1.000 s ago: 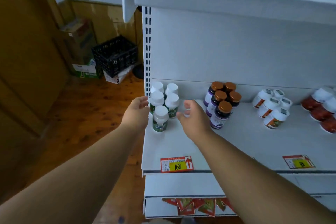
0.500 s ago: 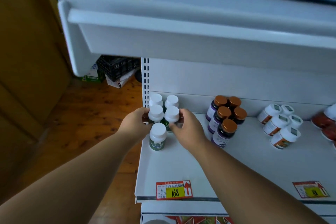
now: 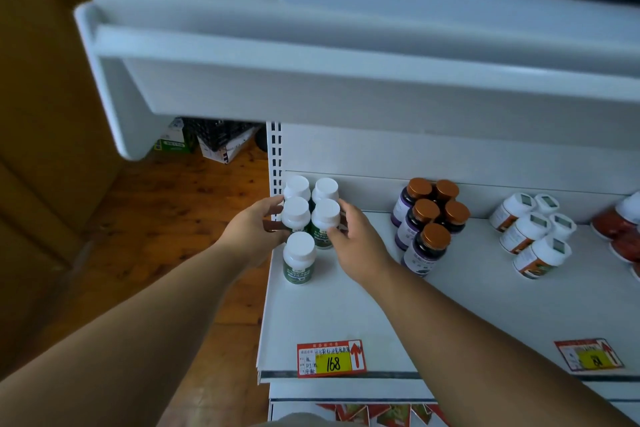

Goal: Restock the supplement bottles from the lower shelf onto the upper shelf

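Note:
Several green-labelled bottles with white caps stand at the left end of the lower shelf (image 3: 346,315). My left hand (image 3: 254,236) grips the middle-left bottle (image 3: 295,215) from its left side. My right hand (image 3: 353,239) grips the middle-right bottle (image 3: 325,220) from its right side. Both bottles stand upright on the shelf. Two more bottles (image 3: 311,188) stand behind them and a single one (image 3: 299,262) stands in front. The white upper shelf (image 3: 346,45) hangs above, its visible top bare.
Dark bottles with brown caps (image 3: 427,222) stand right of my right hand, then white bottles with orange labels (image 3: 530,236) and red ones at the far right. A price tag reading 168 (image 3: 330,359) sits on the shelf edge. Boxes and a black crate (image 3: 221,139) lie on the wooden floor at left.
Both hands came in from the sides and closed on the two middle bottles. The view tilted up, bringing more of the upper shelf into sight.

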### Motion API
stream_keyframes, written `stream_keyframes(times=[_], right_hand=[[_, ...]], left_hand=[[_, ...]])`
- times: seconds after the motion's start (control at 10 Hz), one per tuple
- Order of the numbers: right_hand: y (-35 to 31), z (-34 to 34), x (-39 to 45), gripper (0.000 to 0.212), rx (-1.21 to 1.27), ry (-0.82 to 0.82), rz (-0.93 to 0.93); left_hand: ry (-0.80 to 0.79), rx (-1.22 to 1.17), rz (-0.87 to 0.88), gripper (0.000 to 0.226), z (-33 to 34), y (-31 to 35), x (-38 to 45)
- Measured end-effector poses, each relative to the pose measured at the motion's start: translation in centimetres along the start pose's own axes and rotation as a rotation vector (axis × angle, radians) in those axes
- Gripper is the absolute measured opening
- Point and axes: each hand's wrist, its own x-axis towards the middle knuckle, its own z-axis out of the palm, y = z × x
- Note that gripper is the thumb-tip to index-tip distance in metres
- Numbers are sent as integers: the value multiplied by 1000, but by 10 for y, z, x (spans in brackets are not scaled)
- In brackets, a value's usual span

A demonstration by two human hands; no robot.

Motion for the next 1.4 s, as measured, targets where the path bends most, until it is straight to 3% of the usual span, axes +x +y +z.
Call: stream_keyframes(times=[0.1, 0.2, 0.3, 0.4, 0.5, 1.1, 1.4], right_hand=[[-3, -2, -6, 55, -15, 26, 27], [-8, -2, -17, 45, -32, 156, 80], [-13, 4, -41, 28, -98, 178, 46], [-17, 16, -59, 35, -89, 34, 5], [-18, 25, -63, 44, -76, 1, 6], [-23, 29, -52, 29, -145, 52, -20], [-23, 28, -66, 28, -194, 99, 45]], left_hand=[[21, 26, -7, 68, -1, 0, -5], [103, 63, -20, 54, -1, -5, -16], [189, 57, -12, 38, 6, -18, -37], [143, 54, 33, 31, 15, -25, -56], [102, 59, 78, 31, 20, -25, -63], [130, 85, 93, 36, 18, -24, -50], [270, 57, 87, 30, 20, -25, -75]])
